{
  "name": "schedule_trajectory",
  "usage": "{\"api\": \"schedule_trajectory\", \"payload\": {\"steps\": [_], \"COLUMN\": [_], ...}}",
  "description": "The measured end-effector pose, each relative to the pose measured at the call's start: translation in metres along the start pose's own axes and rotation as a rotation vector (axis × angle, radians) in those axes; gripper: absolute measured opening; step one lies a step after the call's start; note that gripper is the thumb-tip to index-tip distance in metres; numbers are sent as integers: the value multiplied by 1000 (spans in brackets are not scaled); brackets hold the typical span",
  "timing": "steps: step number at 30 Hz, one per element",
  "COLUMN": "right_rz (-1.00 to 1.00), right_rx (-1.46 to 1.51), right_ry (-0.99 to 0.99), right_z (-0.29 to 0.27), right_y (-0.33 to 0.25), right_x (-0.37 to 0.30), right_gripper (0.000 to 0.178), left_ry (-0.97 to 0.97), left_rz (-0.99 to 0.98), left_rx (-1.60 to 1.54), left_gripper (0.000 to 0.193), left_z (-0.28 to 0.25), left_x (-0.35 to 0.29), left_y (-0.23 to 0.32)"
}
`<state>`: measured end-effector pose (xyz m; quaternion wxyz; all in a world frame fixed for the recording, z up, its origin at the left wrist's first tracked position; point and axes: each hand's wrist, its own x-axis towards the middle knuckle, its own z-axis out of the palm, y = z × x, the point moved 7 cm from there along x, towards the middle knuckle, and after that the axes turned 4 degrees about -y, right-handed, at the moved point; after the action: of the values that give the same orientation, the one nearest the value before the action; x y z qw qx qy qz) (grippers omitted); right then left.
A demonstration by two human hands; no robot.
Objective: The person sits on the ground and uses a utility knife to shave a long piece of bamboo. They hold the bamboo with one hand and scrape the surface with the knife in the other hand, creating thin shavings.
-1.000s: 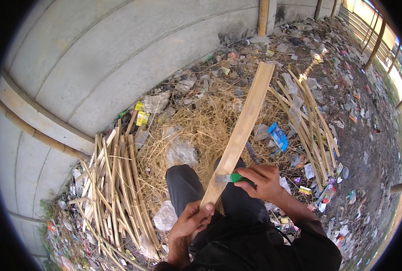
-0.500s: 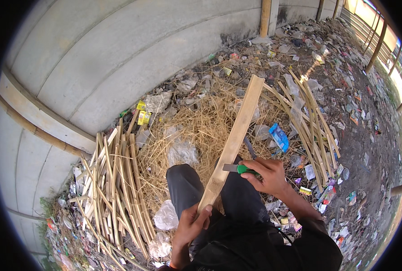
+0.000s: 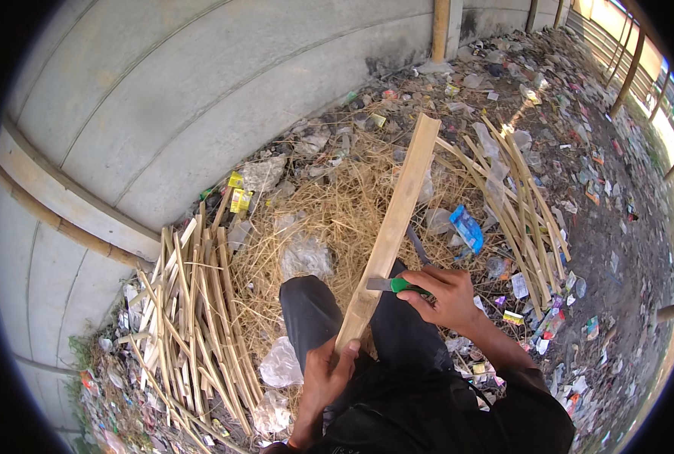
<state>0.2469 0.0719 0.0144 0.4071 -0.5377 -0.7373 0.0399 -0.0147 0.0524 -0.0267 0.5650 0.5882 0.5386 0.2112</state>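
My left hand grips the near end of a split bamboo piece, which slants up and away to the right between my knees. Closed round the green handle of a knife is my right hand. The knife's flat grey blade lies across the bamboo, touching it a little above a darker node. Beneath the bamboo's far part spreads a heap of thin straw-coloured shavings.
A pile of split bamboo strips lies to my left, and thinner strips lie to the right. Litter covers the ground, with a blue wrapper near the shavings. A grey concrete wall rises beyond, with a bamboo post.
The bamboo's far end has shifted slightly left and up. My right hand and the knife have moved a little left and toward me along it. My left hand keeps its grip.
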Motion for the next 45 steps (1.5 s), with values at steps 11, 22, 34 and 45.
{"api": "schedule_trajectory", "payload": {"steps": [11,22,34,45], "right_rz": [301,-11,-64,-89], "right_rx": [58,196,83,-4], "right_ry": [135,-181,-202,-161], "right_z": [-36,28,20,18], "right_y": [78,-9,-20,-9], "right_x": [2,-17,-8,1], "right_gripper": [23,28,27,27], "left_ry": [-68,-117,7,17], "left_rz": [-82,127,203,174], "left_rx": [10,72,277,321], "left_gripper": [39,42,40,39], "left_z": [7,16,19,10], "left_x": [-14,24,21,11], "left_y": [-27,4,18,3]}}
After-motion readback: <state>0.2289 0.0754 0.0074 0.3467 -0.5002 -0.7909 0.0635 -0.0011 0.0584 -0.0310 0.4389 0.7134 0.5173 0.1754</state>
